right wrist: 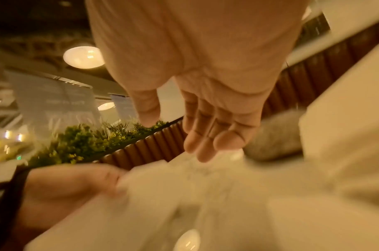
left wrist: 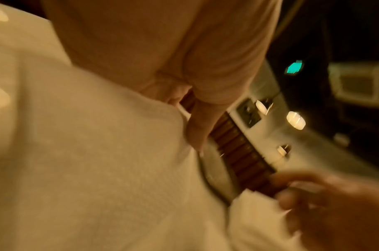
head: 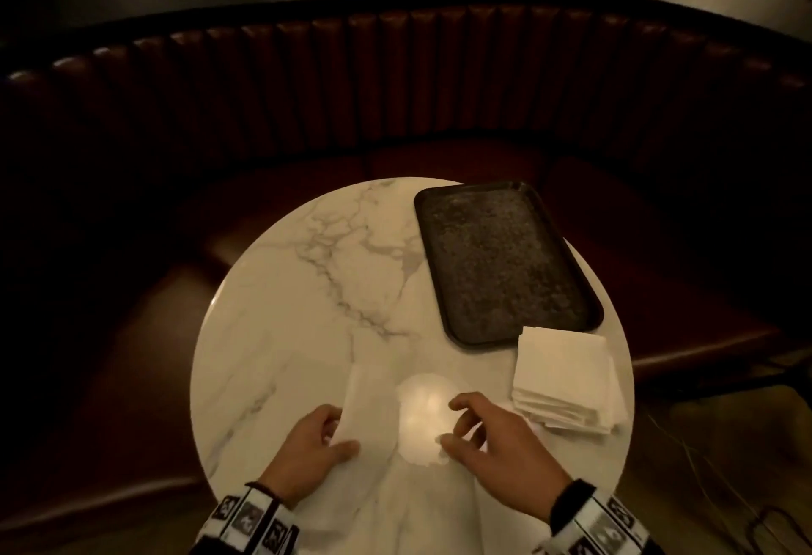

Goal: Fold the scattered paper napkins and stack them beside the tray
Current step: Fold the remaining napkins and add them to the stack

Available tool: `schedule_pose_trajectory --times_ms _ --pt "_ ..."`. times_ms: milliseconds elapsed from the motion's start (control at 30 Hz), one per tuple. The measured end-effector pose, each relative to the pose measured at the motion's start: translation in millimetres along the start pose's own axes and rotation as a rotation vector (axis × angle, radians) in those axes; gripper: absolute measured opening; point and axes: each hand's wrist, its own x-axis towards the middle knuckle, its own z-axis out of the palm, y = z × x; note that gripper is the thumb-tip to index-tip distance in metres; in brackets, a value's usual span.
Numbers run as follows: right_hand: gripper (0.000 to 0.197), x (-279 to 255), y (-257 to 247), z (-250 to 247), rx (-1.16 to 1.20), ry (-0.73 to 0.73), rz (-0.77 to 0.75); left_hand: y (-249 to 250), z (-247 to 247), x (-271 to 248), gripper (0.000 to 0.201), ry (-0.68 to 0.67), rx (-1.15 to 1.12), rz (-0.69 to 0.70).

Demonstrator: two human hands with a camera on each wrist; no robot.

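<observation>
On the table (head: 307,291) the left hand (head: 307,444) pinches a thin, limp napkin (head: 369,405) at its near edge, the right hand (head: 492,440) hovers empty and loosely curled, and folded ones are stacked (head: 567,378) beside the tray (head: 501,264).

Hidden and indistinct regions. A bright glare patch (head: 424,418) on the tabletop (head: 307,291) between the two hands washes out the napkin (head: 373,409) edge there; its right boundary cannot be traced. The left hand (head: 307,444) covers the napkin's near-left corner; how the grip closes beneath is hidden. Both wrist views are motion-blurred: the right hand (right wrist: 205,118) fingertips (right wrist: 203,158) smear, and contact with the napkin cannot be told. The stack (head: 567,383) layers, right of the right hand, are too fine to count. Both forearms are cut off by the lower edge.
</observation>
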Motion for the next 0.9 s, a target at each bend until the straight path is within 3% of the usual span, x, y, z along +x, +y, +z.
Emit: schedule_pose_trajectory --times_ms 100,200,300,467,767,900 --pt "0.051 11 -17 22 0.274 -0.076 0.116 41 -7 -28 0.038 0.029 -0.338 0.17" --pt "0.044 14 -45 27 0.63 -0.171 0.083 72 -11 -54 0.039 -0.018 -0.574 0.297" --pt "0.034 8 -71 21 0.851 -0.16 0.015 90 -13 -76 0.025 0.024 -0.634 0.324" --pt "0.026 -3 -81 16 0.821 -0.098 -0.032 73 -14 -85 0.008 0.165 -0.547 0.34" --pt "0.022 -17 -91 7 0.737 0.033 -0.131 81 -29 -93 0.014 0.132 -0.285 0.535" --pt "0.025 -21 -98 2 0.762 0.046 -0.197 96 -37 -100 0.022 0.202 -0.232 0.668"
